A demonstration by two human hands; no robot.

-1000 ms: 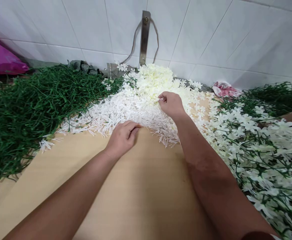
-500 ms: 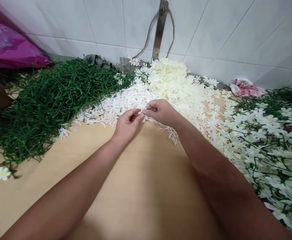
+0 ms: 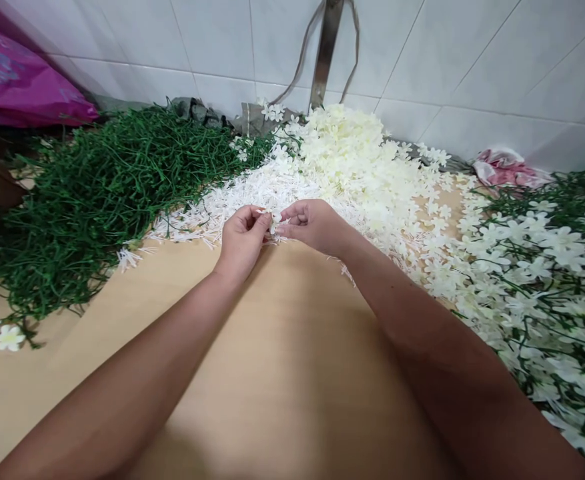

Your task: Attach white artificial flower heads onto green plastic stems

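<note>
Between my two hands is a small white artificial flower [image 3: 273, 223]. The thumb and fingertips of my left hand [image 3: 243, 241] pinch it from the left. My right hand [image 3: 315, 225] comes in from the right, its fingers curled and its fingertips against the flower's side. A tiny white bit seems to lie in the right fingertips, too small to name. Both hands are above the near edge of a heap of thin white stamens [image 3: 242, 197]. Just behind it rises a pile of cream flower heads [image 3: 347, 147].
Green plastic stems [image 3: 127, 160] are heaped on the left. At right lie finished-looking white flowers on green stems [image 3: 547, 287]. A pink bag [image 3: 17, 80], a red-and-white cloth [image 3: 509, 170] and a metal strip [image 3: 326, 53] are near the tiled wall. Tan board [image 3: 252, 373] shows in front.
My left hand has moved slightly left and up, with the flower showing more at its fingertips. A small gap has opened between the two hands. The view has tilted down a little.
</note>
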